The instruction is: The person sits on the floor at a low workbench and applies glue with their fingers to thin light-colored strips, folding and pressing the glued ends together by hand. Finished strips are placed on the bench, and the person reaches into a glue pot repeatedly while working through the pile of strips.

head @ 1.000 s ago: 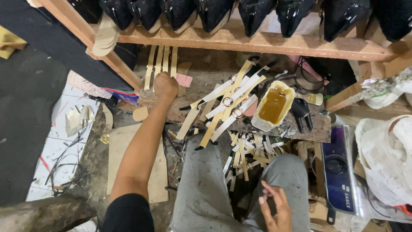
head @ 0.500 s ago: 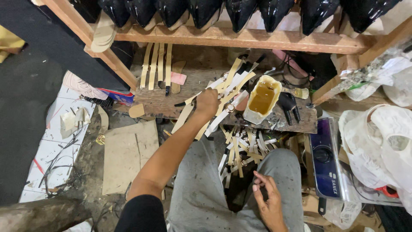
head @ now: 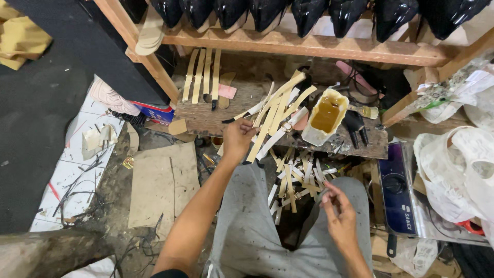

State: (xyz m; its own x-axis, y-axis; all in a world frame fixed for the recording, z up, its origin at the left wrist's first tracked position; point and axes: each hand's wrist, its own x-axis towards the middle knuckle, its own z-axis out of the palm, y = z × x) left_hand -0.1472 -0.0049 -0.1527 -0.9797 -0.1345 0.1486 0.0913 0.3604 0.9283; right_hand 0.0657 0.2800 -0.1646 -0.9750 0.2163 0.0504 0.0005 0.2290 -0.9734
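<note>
My left hand [head: 237, 139] reaches forward to a wooden board [head: 200, 117] and closes on the near end of a fan of long tan and white strips [head: 278, 110] lying across it. My right hand [head: 337, 216] hovers over my right knee with its fingers curled together; whether anything is pinched in them I cannot tell. Between my knees lies a loose pile of short strips [head: 293, 177]. A cut white plastic container of amber glue [head: 325, 116] stands on the board just right of the fanned strips.
A wooden shelf [head: 309, 46] carries several glossy black shoes [head: 257, 10] above the board. Three tan strips [head: 201, 76] lie at the board's back left. A brush [head: 364, 110], a black tool [head: 355, 127], cardboard sheets [head: 159, 185], a dark blue appliance [head: 396, 190] and white bags [head: 458, 164] surround me.
My left hand moved from the board's left end to the fanned strips and closed on them. My right hand rose slightly and its fingers drew together.
</note>
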